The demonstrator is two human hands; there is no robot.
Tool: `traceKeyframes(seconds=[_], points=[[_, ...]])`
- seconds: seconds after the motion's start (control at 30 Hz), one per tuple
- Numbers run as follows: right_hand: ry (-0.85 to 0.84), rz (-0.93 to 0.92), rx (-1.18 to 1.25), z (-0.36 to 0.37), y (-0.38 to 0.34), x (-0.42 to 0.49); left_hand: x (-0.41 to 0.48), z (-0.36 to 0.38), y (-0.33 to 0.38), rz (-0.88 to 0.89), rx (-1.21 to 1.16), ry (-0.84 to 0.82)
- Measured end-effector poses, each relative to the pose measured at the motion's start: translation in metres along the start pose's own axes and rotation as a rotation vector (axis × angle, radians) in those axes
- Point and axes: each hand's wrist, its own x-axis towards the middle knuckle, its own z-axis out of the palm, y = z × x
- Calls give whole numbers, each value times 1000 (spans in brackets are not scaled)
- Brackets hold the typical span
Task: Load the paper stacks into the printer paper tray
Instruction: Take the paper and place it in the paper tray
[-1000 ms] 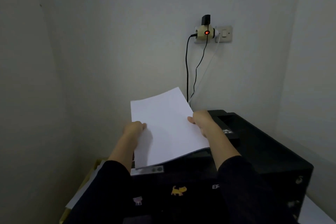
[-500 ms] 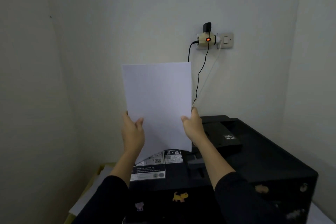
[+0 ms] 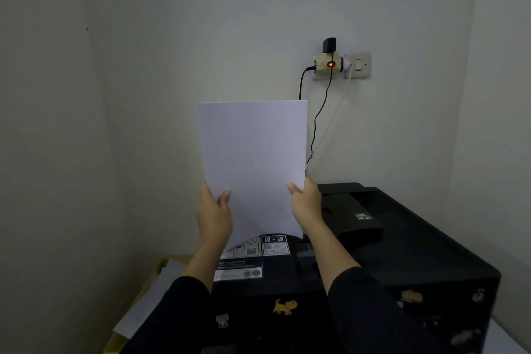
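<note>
Change: the paper stack [image 3: 253, 164], lying tilted back a second ago, now stands upright, much as half a second ago.
Left hand [image 3: 214, 217]: grips the stack's lower left edge, thumb in front, fingers behind.
Right hand [image 3: 306, 205]: pinches the lower right edge the same way.
Stack position: above the black printer [image 3: 402, 253], its bottom edge apparently near the rear feed slot, contact unclear.
Beside printer: loose paper [image 3: 149, 304] at left.
</note>
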Motion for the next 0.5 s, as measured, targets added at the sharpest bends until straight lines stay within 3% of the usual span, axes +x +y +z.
traceKeyframes(seconds=[0.3, 0.5], points=[[183, -163, -56, -42, -42, -18, -26, -2, 59, 70, 37, 109], [190, -25, -172, -102, -39, -39, -74, 10, 85, -41, 60, 15]])
